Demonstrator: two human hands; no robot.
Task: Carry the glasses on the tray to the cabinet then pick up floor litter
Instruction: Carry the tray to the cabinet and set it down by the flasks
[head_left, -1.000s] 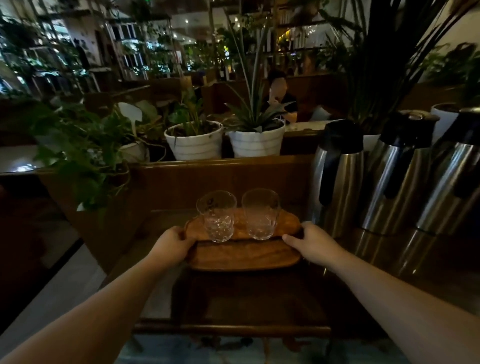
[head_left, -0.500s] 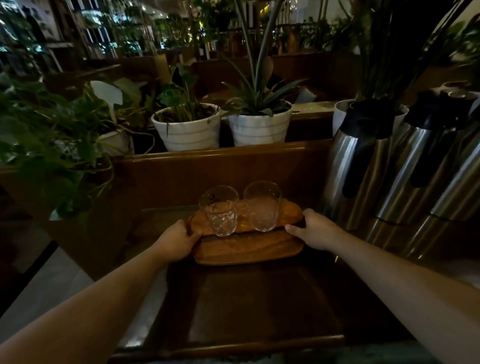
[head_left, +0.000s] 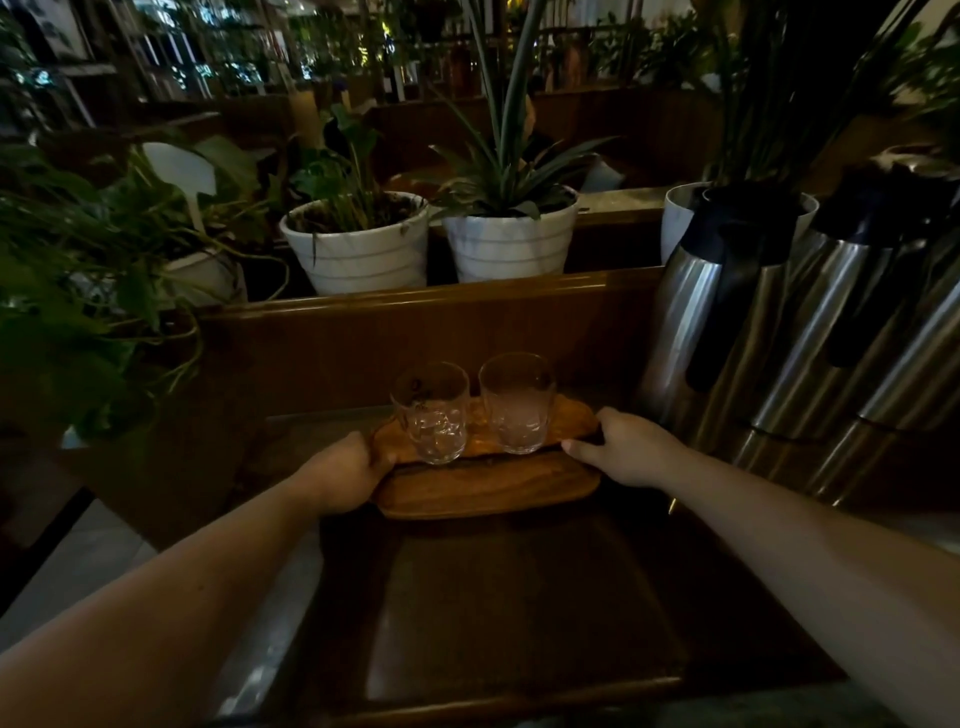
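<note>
Both hands, left hand (head_left: 349, 470) and right hand (head_left: 626, 451), curl their fingers around the ends of a wooden tray (head_left: 488, 486) over the dark cabinet top (head_left: 519, 597); its two upright glasses (head_left: 472, 408) could topple if it tilts.

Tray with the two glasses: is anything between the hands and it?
Nothing visible. The left hand and right hand already grip opposite ends of the wooden tray; the steel flasks stand off to its right.
</note>
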